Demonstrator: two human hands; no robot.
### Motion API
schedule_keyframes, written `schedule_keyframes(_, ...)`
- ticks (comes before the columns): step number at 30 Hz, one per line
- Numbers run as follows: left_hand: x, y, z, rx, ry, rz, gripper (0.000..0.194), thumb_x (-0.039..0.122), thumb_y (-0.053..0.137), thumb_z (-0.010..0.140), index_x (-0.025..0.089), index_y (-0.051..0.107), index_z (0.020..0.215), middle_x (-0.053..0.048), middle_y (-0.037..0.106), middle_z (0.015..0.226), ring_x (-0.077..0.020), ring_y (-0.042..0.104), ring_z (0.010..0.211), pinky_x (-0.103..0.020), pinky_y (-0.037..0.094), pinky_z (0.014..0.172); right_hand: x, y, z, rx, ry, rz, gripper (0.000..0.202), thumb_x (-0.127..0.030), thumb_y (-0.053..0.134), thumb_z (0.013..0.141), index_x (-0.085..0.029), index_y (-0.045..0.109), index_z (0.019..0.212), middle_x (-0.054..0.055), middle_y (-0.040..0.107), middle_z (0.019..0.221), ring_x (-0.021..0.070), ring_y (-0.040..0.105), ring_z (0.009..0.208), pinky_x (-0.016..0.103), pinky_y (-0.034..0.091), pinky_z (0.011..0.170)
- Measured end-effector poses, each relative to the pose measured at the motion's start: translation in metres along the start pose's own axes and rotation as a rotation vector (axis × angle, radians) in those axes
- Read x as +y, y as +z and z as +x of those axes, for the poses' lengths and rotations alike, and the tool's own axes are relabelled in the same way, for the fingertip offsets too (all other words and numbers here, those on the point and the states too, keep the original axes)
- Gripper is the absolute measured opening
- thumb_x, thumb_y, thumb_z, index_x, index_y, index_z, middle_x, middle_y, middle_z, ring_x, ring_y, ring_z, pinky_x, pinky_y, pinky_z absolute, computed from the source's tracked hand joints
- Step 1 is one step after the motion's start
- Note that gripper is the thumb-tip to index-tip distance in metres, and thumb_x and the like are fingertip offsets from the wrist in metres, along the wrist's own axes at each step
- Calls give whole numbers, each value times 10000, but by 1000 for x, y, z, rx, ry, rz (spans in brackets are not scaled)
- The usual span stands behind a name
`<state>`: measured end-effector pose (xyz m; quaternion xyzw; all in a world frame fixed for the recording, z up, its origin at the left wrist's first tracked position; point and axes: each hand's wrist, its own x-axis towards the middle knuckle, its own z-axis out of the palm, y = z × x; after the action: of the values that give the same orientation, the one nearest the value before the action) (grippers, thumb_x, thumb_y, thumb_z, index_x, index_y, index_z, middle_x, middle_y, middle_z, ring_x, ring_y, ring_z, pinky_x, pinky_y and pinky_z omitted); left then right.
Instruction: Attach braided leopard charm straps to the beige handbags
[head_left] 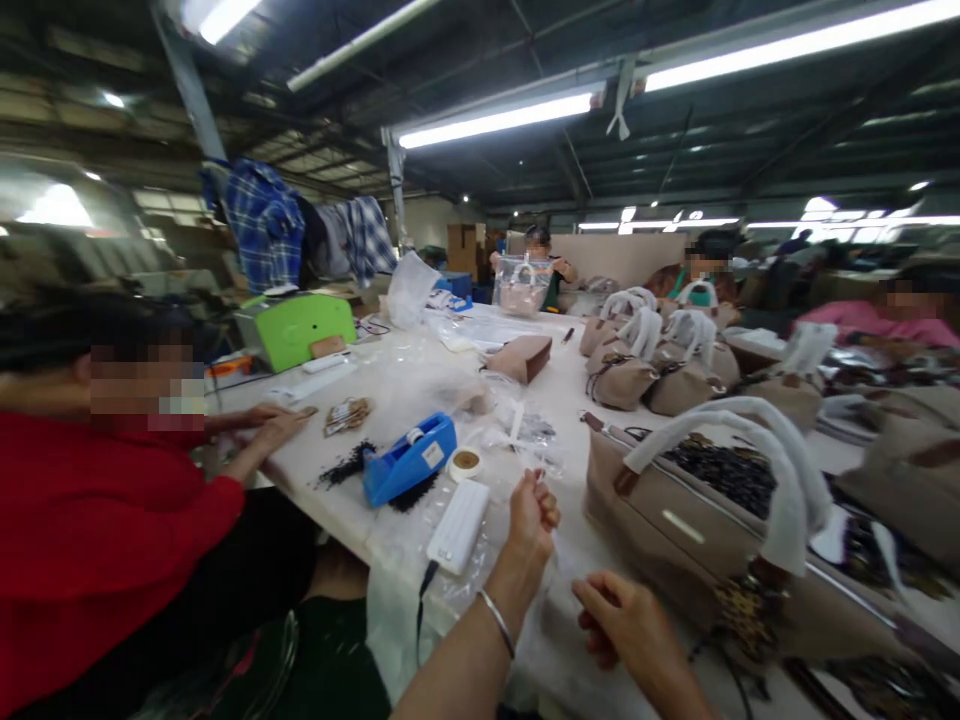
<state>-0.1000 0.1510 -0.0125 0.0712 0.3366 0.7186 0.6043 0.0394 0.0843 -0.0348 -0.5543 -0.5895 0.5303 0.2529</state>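
– What do I have in the left hand [534,512]?
– From my end of the feed, its fingers are curled in and the tips pinched together. I can't tell whether something thin sits between them.
– And the right hand [626,618]?
– Loosely curled, thumb near the index finger, well apart from the left. I can't make out whether it holds anything.
– Where's the nearest bag?
– I see a taupe handbag [637,510] just to the right of both hands, its handles wrapped in white [750,425], a gold-toned charm [746,612] hanging on the side facing me. More wrapped bags [619,375] stand beyond it.
– What's left of the left hand?
– Close by, a white power-strip-like box [459,525] with a black cable [421,610]. Past that I've got a roll of tape [465,462] and a blue tape dispenser [411,460], with small black pieces [349,465] around its base.
– Anyone near?
– A co-worker in a red top [112,550], far left of my hands, both forearms at the table edge.
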Motion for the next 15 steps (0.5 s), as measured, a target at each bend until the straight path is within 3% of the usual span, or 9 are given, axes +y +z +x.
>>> schedule_keyframes(5, 2, -4, 12, 53, 6, 29, 293, 416, 636, 817, 180, 473, 751, 130, 255, 454, -32, 182, 341, -169, 110, 365, 2, -9, -21, 52, -109, -174, 377, -556, 436, 774, -211, 498, 634, -10, 578, 528, 127, 569, 426, 197, 353, 378)
schedule_keyframes(9, -14, 12, 20, 32, -57, 86, 231, 353, 649, 799, 157, 527, 793, 115, 320, 449, -32, 222, 331, -162, 91, 362, 10, -22, -37, 121, -61, -85, 387, -576, 452, 761, -222, 429, 607, -46, 495, 461, 109, 491, 359, 194, 285, 354)
schedule_keyframes(15, -32, 38, 33, 31, -73, 162, 178, 311, 589, 837, 166, 503, 779, 88, 393, 483, -41, 302, 354, -145, 227, 361, 5, -22, -14, 177, -60, 153, 396, -599, 488, 714, -225, 419, 605, -37, 495, 494, 110, 475, 372, 198, 274, 356)
